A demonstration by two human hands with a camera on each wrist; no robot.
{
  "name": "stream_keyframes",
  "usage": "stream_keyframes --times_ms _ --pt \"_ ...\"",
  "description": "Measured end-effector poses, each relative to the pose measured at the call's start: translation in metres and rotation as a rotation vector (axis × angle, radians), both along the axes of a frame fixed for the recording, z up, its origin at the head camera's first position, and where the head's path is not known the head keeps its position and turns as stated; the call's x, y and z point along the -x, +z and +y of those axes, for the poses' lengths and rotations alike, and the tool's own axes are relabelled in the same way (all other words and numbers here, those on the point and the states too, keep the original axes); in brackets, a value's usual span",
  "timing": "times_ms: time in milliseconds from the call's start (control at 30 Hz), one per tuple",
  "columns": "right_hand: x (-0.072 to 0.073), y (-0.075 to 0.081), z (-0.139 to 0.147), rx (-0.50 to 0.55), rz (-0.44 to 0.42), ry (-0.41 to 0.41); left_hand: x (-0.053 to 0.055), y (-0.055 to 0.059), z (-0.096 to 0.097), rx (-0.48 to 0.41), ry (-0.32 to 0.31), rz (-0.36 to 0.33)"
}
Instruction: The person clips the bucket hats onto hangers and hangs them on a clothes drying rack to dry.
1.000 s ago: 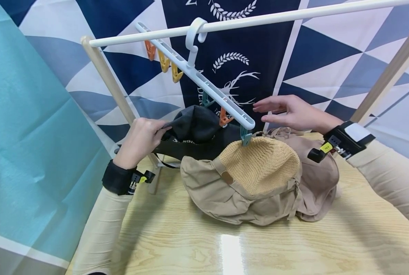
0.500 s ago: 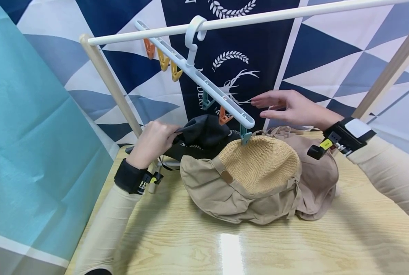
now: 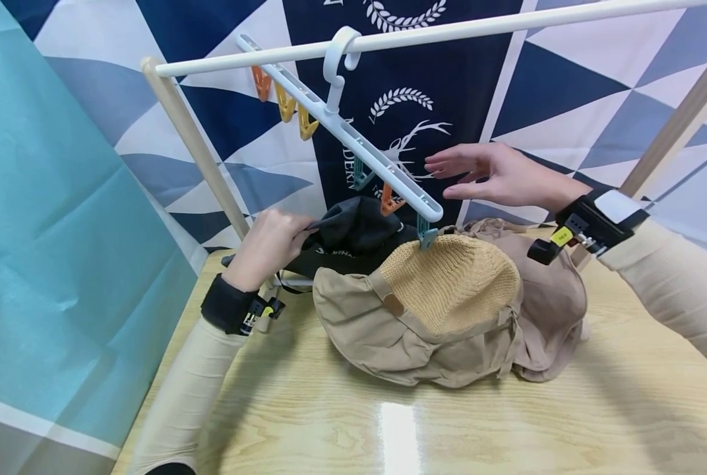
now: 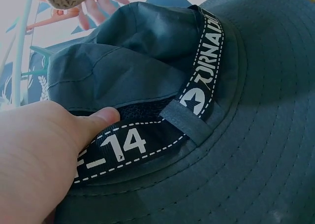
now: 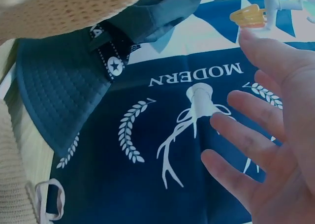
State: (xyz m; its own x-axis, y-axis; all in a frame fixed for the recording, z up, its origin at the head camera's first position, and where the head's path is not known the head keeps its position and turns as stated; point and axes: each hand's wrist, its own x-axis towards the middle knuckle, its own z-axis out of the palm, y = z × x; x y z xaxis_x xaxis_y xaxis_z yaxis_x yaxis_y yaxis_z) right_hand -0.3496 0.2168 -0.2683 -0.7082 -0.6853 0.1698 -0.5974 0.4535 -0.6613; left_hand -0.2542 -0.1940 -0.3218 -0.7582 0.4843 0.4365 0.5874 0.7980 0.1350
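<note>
My left hand (image 3: 273,247) pinches the side of a black bucket hat (image 3: 356,227). In the left wrist view the thumb presses on the lettered band (image 4: 129,147), and the wide stitched brim (image 4: 266,101) spreads to the right. With fingers apart and nothing in it, my right hand (image 3: 496,173) is raised beside the near end of a pale blue clip hanger (image 3: 362,148). A tan hat with a knitted crown (image 3: 448,284) stands below that end. A teal clip (image 3: 426,234) meets its top; whether it grips the hat I cannot tell. An orange clip (image 3: 392,200) hangs nearby.
The hanger hooks over a white rail (image 3: 496,26) on wooden posts (image 3: 196,148). A brownish hat (image 3: 552,310) lies behind the tan one, above the wooden table (image 3: 324,422). Yellow clips (image 3: 307,123) hang farther along. A patterned cloth (image 3: 573,86) backs everything.
My left hand has shifted right and slightly down, bringing the black hat along behind the hanger's clips. The right hand has risen a little and edged left.
</note>
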Motion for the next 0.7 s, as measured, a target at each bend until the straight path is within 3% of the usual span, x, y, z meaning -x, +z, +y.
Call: stream_keyframes --times_ms 133,300,700 --pt "0.003 0.006 -0.005 0.018 0.015 0.048 -0.002 -0.001 -0.001 0.001 -0.005 -0.006" --pt "0.005 0.016 -0.011 -0.001 0.060 0.054 -0.003 -0.001 -0.001 0.003 -0.006 0.001" --pt "0.014 0.027 -0.024 -0.005 0.062 0.103 -0.003 -0.003 -0.001 -0.010 -0.020 -0.003"
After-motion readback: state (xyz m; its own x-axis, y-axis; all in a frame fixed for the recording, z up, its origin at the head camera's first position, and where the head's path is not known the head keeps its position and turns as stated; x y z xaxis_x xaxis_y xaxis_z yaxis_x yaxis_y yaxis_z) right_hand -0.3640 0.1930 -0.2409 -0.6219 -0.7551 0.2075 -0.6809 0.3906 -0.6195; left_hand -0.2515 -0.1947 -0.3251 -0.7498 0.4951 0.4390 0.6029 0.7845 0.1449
